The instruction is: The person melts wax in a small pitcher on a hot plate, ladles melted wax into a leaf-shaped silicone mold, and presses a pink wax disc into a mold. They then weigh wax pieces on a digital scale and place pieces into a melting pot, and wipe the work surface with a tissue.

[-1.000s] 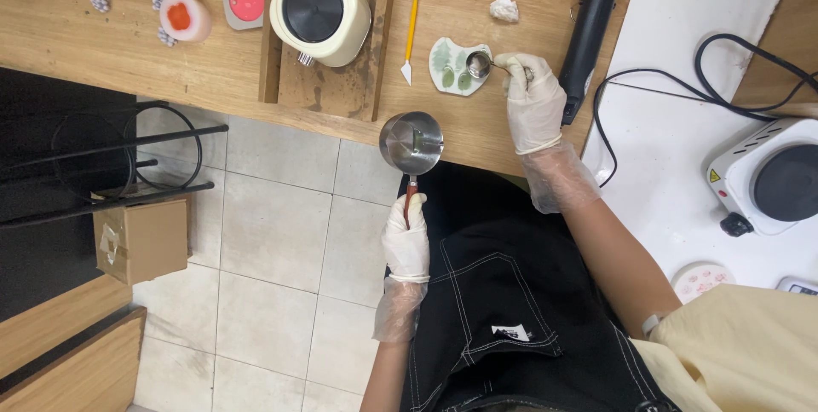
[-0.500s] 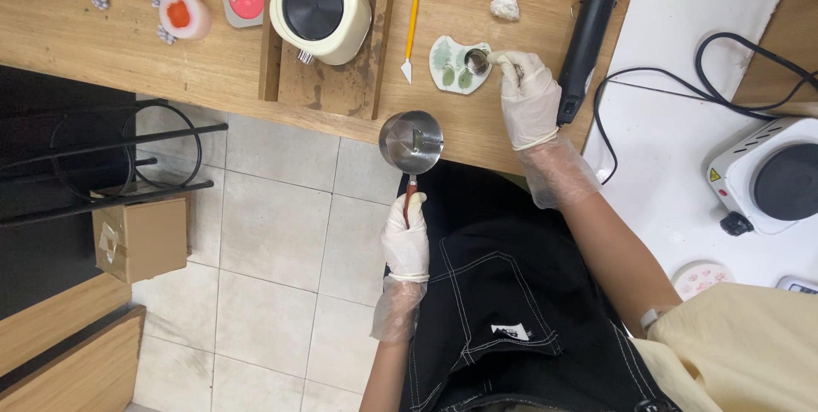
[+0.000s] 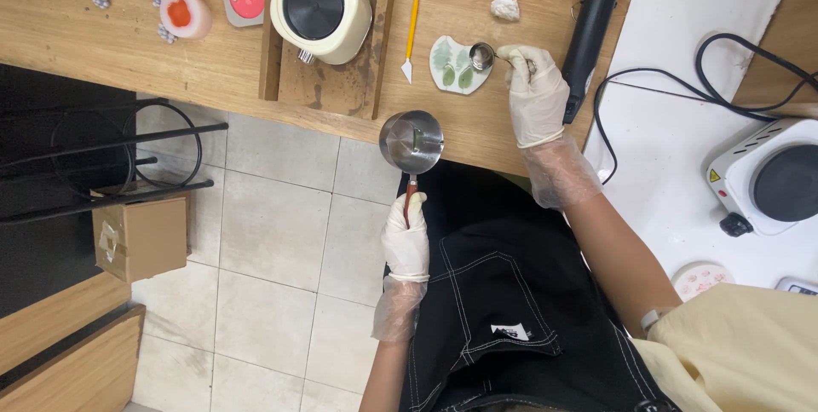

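On the wooden table [image 3: 128, 46], seen from the head camera, the gloved right hand [image 3: 535, 101] grips a small metal spoon [image 3: 482, 56], whose bowl hangs over the right edge of a pale mold [image 3: 454, 64] with green leaf shapes, at about ten o'clock from the hand. At roughly seven o'clock from that mold, the gloved left hand [image 3: 406, 242] is closed around the reddish handle of a small steel saucepan [image 3: 411, 141], held at the table's near edge. A black heat gun [image 3: 590, 24] lies just beside the right hand, at two o'clock.
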